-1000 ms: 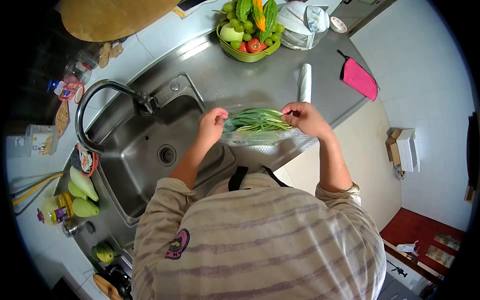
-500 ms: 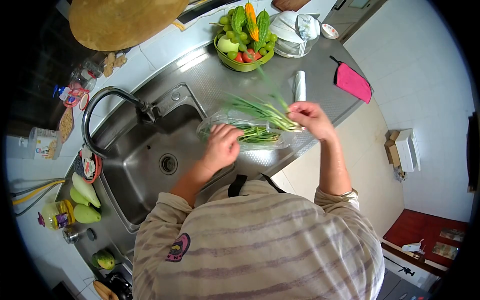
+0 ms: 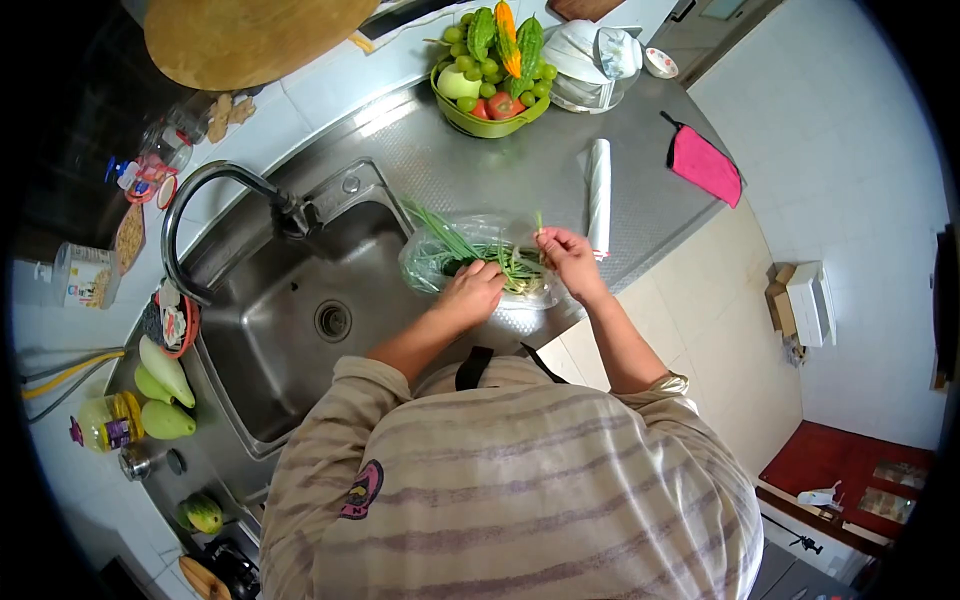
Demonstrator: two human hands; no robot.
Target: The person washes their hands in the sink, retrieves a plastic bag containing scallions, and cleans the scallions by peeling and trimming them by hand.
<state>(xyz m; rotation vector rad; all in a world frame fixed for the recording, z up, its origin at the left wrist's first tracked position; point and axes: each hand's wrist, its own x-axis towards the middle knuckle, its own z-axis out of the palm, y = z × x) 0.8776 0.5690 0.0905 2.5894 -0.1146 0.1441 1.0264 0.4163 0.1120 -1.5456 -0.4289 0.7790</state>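
Note:
Long green stalks (image 3: 450, 236) lie in and across an open clear plastic bag (image 3: 424, 262) on the steel counter, right of the sink. My left hand (image 3: 473, 293) rests on the stalks at the bag's near side, its fingers closed over them. At the bag's right end my right hand (image 3: 567, 259) pinches a thin green stalk (image 3: 539, 221), whose tip sticks up above the fingers. A white plastic roll (image 3: 599, 197) lies just beyond that hand.
The steel sink (image 3: 290, 325) and curved faucet (image 3: 215, 172) are on the left. A green fruit basket (image 3: 490, 128), stacked dishes (image 3: 590, 62) and a pink cloth (image 3: 705, 168) stand or lie farther back. Pale gourds (image 3: 166, 371) line the left counter.
The bunch that my right hand held raised is now down on the bag. That hand has moved left and pinches a thin stalk. My left hand has shifted right onto the stalks.

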